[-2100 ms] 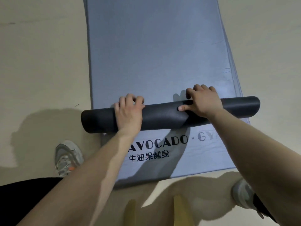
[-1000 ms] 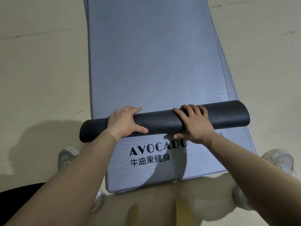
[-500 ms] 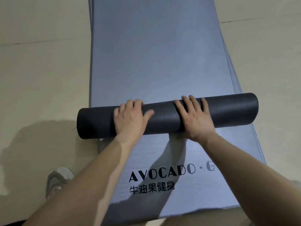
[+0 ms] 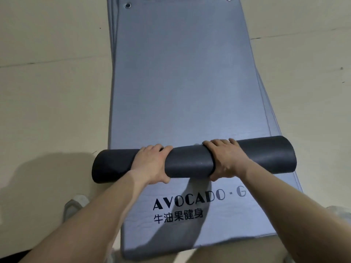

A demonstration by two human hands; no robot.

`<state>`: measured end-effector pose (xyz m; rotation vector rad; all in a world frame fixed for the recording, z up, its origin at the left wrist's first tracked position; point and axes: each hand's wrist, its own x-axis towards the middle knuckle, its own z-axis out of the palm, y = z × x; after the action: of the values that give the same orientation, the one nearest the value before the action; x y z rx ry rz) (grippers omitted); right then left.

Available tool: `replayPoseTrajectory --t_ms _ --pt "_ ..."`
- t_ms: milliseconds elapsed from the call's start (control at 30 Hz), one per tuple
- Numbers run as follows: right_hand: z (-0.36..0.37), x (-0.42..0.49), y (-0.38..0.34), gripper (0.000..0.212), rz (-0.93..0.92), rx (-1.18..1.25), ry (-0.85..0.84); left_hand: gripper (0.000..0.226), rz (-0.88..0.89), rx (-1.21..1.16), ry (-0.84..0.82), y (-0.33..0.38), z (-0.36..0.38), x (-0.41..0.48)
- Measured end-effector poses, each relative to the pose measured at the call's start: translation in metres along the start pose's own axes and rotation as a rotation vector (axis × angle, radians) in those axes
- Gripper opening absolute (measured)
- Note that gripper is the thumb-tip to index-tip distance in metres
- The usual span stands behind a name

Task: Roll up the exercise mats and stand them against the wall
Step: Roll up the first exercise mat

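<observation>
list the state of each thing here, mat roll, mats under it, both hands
dark roll: partly rolled, lying crosswise on the flat mats, slightly skewed
top mat: mostly still flat ahead of the roll
mat stack: flat on the floor, printed end uncovered
left hand: wrapped over the roll
right hand: wrapped over the roll

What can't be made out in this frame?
- Head view: the fingertips of left hand and right hand curl behind the dark roll, hiding the grip.
- The mat logo fades after "G".
- How many mats lie stacked: only edges show.
- No wall in view.
</observation>
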<state>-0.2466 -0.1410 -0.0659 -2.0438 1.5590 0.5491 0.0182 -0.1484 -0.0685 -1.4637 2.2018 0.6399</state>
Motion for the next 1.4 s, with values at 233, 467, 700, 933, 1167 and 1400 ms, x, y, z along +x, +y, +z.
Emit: replayPoseTrajectory --t_ms 233,467,700,933,1167,1400 --pt "0.046 -0.042 -0.013 0.134 0.173 -0.148 0.212 0.097 -0.036 -0.207 -0.310 -0.011 -0.045 0.024" --pt "-0.037 0.019 0.008 0.118 0.069 -0.025 0.235 0.076 -0.091 0.122 0.463 0.002 -0.023 -0.015" --pt "0.000 0.023 0.033 0.134 0.064 -0.226 0.394 0.129 -0.080 -0.001 0.238 -0.025 -0.039 0.063" --pt "-0.032 0.085 0.056 0.130 0.055 -0.229 0.382 0.129 -0.023 0.206 0.364 -0.035 -0.038 0.086" --pt "-0.041 0.042 0.033 0.120 0.040 -0.116 0.176 0.112 -0.023 0.060 0.190 -0.025 -0.047 0.049" --pt "0.008 -0.048 -0.001 0.126 0.030 -0.131 0.055 0.117 0.020 -0.037 -0.150 0.004 -0.017 -0.017"
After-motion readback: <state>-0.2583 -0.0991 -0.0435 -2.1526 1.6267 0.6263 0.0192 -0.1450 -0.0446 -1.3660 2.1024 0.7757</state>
